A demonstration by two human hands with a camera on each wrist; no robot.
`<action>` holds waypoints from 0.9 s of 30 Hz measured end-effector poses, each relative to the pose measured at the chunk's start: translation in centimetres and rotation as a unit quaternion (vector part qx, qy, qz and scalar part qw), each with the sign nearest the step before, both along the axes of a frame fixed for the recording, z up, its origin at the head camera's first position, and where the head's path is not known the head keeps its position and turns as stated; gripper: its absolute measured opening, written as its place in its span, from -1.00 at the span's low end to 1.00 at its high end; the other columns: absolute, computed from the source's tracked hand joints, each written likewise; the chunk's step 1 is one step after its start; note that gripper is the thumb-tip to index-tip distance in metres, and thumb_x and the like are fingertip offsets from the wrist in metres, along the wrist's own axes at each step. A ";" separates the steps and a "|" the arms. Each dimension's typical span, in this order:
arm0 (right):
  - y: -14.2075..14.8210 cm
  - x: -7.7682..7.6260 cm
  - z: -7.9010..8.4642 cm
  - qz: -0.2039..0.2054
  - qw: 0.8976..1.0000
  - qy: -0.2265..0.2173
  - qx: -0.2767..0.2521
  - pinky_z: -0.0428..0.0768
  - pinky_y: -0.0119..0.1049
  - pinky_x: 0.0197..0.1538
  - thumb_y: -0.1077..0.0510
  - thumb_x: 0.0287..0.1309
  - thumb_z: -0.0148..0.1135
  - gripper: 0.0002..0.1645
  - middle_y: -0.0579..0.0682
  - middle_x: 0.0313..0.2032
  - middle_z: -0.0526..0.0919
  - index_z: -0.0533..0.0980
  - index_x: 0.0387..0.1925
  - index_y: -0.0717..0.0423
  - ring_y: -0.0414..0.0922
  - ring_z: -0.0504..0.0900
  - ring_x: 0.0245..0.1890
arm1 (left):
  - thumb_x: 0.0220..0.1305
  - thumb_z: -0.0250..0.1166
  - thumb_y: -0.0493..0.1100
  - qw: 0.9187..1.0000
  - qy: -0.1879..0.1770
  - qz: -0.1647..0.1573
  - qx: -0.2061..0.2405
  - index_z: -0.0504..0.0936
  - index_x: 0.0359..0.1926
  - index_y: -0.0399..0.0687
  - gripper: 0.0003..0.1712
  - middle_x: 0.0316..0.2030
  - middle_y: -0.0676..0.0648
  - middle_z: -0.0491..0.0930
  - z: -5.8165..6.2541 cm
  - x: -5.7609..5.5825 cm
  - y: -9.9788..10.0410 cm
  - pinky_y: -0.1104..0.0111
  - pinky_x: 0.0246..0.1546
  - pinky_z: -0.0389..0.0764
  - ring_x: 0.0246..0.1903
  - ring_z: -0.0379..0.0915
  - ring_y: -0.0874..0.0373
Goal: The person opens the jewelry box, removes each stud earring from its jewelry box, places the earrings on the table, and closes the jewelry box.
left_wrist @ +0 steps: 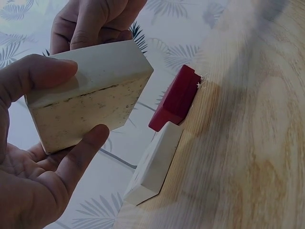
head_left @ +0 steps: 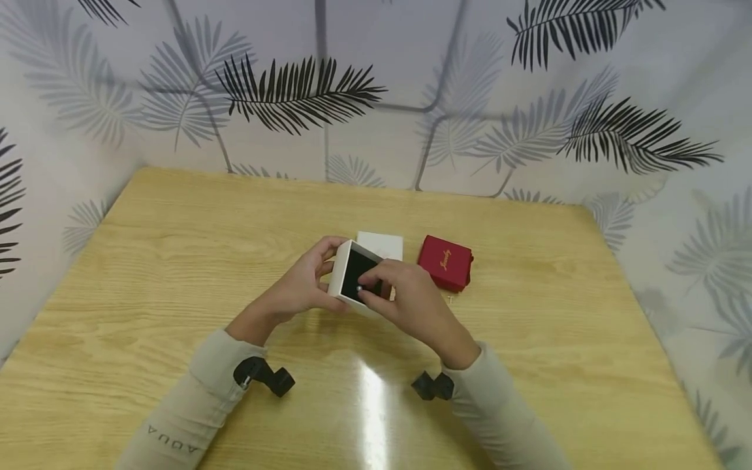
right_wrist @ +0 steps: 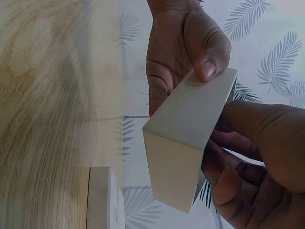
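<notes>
Sleeves lead in; left hand grips white box, right hand pinches shiny bead, well inside the table's edges.

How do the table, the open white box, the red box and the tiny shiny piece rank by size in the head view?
1. Table
2. Open white box and red box: unsure; the right hand hides part of the white one, which is held nearer the camera.
3. Shiny piece

Shiny piece too small for identification
</notes>
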State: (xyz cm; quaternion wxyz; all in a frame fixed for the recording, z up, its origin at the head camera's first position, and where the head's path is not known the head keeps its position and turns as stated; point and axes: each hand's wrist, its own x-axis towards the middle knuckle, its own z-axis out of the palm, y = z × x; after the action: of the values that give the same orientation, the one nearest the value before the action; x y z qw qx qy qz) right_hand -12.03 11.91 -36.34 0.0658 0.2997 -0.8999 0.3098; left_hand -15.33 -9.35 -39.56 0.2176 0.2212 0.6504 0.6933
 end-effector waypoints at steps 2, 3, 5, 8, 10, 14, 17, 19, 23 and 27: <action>0.0 0.0 0.0 -0.004 1.000 0.003 0.009 0.46 -0.51 -0.44 0.15 0.10 0.46 -0.86 -0.06 -0.39 0.72 0.69 -0.28 0.08 -0.28 0.52 -0.51 | -0.16 0.42 -0.60 1.000 -0.001 -0.002 -0.002 0.11 0.39 -0.19 0.08 0.36 -0.26 0.21 0.0 0.0 0.0 0.22 -0.15 0.74 0.11 0.43 -0.01; 0.0 0.0 0.0 -0.006 1.000 0.006 0.014 0.45 -0.51 -0.44 0.14 0.10 0.46 -0.86 -0.07 -0.39 0.72 0.69 -0.28 0.07 -0.27 0.52 -0.52 | -0.16 0.42 -0.60 1.000 -0.002 -0.002 -0.003 0.11 0.39 -0.20 0.08 0.36 -0.26 0.21 0.0 0.0 0.0 0.22 -0.15 0.74 0.11 0.43 0.00; 0.0 0.0 -0.1 -0.010 1.000 0.011 0.024 0.43 -0.51 -0.44 0.12 0.11 0.46 -0.86 -0.08 -0.39 0.72 0.69 -0.27 0.05 -0.25 0.55 -0.52 | -0.16 0.42 -0.60 1.000 -0.002 -0.001 -0.006 0.11 0.40 -0.19 0.09 0.37 -0.26 0.20 0.0 0.0 0.0 0.23 -0.16 0.74 0.11 0.43 0.00; -0.1 0.1 0.0 -0.014 0.999 0.018 0.037 0.42 -0.51 -0.45 0.10 0.11 0.45 -0.86 -0.09 -0.40 0.72 0.70 -0.27 0.03 -0.19 0.59 -0.52 | -0.17 0.42 -0.60 1.000 -0.003 0.001 -0.010 0.11 0.40 -0.18 0.10 0.38 -0.25 0.20 0.1 0.0 0.0 0.23 -0.17 0.73 0.12 0.43 -0.01; -0.1 0.1 -0.1 -0.017 0.999 0.020 0.043 0.42 -0.51 -0.46 0.09 0.12 0.45 -0.86 -0.09 -0.41 0.71 0.70 -0.27 0.02 -0.16 0.61 -0.51 | -0.17 0.43 -0.59 1.000 -0.004 0.002 -0.012 0.11 0.41 -0.17 0.10 0.38 -0.25 0.19 0.1 0.1 0.0 0.22 -0.17 0.73 0.12 0.42 -0.03; -0.1 0.2 -0.1 -0.022 0.998 0.026 0.050 0.42 -0.50 -0.47 0.09 0.12 0.45 -0.86 -0.10 -0.42 0.71 0.70 -0.27 0.00 -0.15 0.61 -0.51 | -0.17 0.44 -0.59 1.000 -0.005 0.003 -0.015 0.11 0.41 -0.16 0.10 0.38 -0.25 0.20 0.1 0.1 0.1 0.22 -0.16 0.73 0.13 0.42 -0.05; -0.1 0.2 -0.1 -0.021 0.998 0.033 0.053 0.42 -0.51 -0.48 0.08 0.12 0.45 -0.87 -0.10 -0.42 0.72 0.70 -0.28 -0.01 -0.16 0.61 -0.51 | -0.17 0.44 -0.58 1.000 -0.005 0.004 -0.016 0.11 0.41 -0.16 0.10 0.37 -0.25 0.21 0.1 0.1 0.1 0.21 -0.16 0.73 0.13 0.42 -0.05; 0.0 0.2 -0.1 -0.019 0.998 0.037 0.056 0.42 -0.51 -0.49 0.08 0.12 0.45 -0.88 -0.12 -0.41 0.72 0.70 -0.29 -0.02 -0.17 0.61 -0.51 | -0.16 0.44 -0.58 1.000 -0.006 0.004 -0.017 0.11 0.40 -0.16 0.10 0.36 -0.25 0.22 0.1 0.2 0.1 0.21 -0.16 0.73 0.12 0.43 -0.04; 0.4 0.2 0.2 -0.008 0.998 0.036 0.059 0.40 -0.51 -0.49 0.10 0.10 0.45 -0.90 -0.13 -0.42 0.71 0.68 -0.32 -0.02 -0.19 0.61 -0.50 | -0.15 0.44 -0.58 1.000 -0.005 0.000 -0.017 0.11 0.41 -0.17 0.09 0.35 -0.26 0.23 0.1 0.2 0.1 0.23 -0.16 0.73 0.12 0.43 -0.03; 0.7 0.0 0.3 0.003 0.998 0.032 0.056 0.41 -0.51 -0.48 0.12 0.09 0.44 -0.90 -0.13 -0.42 0.71 0.67 -0.33 -0.01 -0.17 0.63 -0.49 | -0.16 0.45 -0.57 1.000 -0.004 -0.002 -0.017 0.12 0.42 -0.17 0.11 0.35 -0.25 0.24 0.2 0.2 0.2 0.22 -0.16 0.73 0.13 0.43 -0.03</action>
State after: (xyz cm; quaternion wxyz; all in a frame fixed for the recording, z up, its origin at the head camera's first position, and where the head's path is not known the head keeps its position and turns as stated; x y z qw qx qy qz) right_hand -11.98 12.59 -36.01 0.0766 0.3149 -0.9124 0.2500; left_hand -15.14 -9.13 -39.35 0.2256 0.2159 0.6604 0.6829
